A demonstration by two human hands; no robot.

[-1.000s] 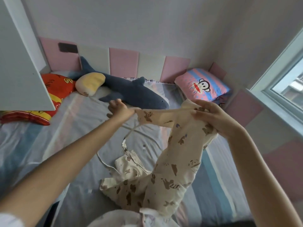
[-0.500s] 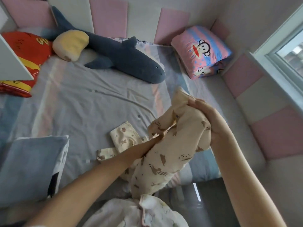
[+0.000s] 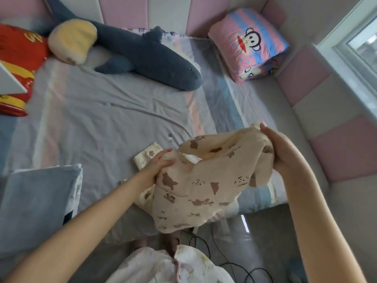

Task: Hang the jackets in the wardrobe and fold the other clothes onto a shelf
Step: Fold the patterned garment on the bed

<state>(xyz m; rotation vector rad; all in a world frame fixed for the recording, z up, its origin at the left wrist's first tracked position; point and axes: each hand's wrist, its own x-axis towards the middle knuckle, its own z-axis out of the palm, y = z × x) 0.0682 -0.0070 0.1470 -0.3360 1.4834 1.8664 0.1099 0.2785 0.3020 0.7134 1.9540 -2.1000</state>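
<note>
Item under handling: a cream garment (image 3: 204,180) printed with brown bears, held in the air over the near edge of the bed (image 3: 102,123). Its lower end hangs past the mattress edge toward the floor.

Left hand (image 3: 161,162): grip clamped on the garment's left side, fingers curled into the cloth. Right hand (image 3: 279,148): grip clamped on the bunched upper right end, thumb on top. The cloth sags between the two hands.

Directly behind the left hand, a smaller piece of the same print (image 3: 146,158) lies flat on the sheet, partly hidden by the hand and the garment.

Surroundings on the bed: a dark blue shark plush (image 3: 146,56) lies diagonally across the far side, its tail end overlapped by a cream-and-yellow plush (image 3: 73,39). A red cushion (image 3: 18,50) sits at the far left, and a pink-and-blue striped pillow (image 3: 248,43) with a monkey face fills the far right corner. A pale blue folded item (image 3: 34,201) occupies the near left corner.

A white panel edge (image 3: 8,80) cuts across the red cushion at left. Pink and white padded panels (image 3: 344,150) line the walls; a window (image 3: 363,37) is at upper right. Black cables (image 3: 204,242) lie on the floor below the garment.
</note>
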